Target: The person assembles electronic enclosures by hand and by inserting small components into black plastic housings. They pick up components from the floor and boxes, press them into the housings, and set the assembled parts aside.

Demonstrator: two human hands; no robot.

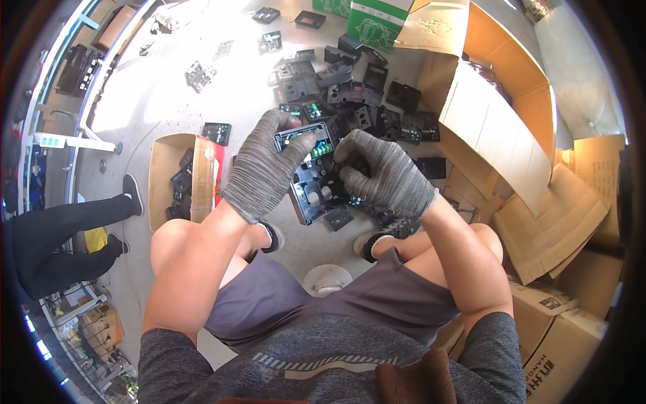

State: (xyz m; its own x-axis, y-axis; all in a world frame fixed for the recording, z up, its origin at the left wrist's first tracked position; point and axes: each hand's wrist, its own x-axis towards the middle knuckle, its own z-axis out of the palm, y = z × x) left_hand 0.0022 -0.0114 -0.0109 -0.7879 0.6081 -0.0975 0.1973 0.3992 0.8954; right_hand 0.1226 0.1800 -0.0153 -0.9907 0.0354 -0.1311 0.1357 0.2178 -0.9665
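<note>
The gray-gloved left hand (264,167) is gripping a black rectangular plastic casing (312,128), its green circuit board (324,149) sitting inside. The gray-gloved right hand (391,170) is curling beside it, grip unclear. Beyond them, piled black plastic housings (299,86) are lying, finished or unfinished unclear.

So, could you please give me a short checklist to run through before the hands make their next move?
1. Left hand gripping the open case: ok.
2. Green circuit board visible inside the case: ok.
3. Gloves on both hands: ok.
4. What the right hand holds, if anything: cannot tell; curled fingers hide it.
5. Floor ahead free of loose parts: not ok; black housings lie heaped there.
</note>
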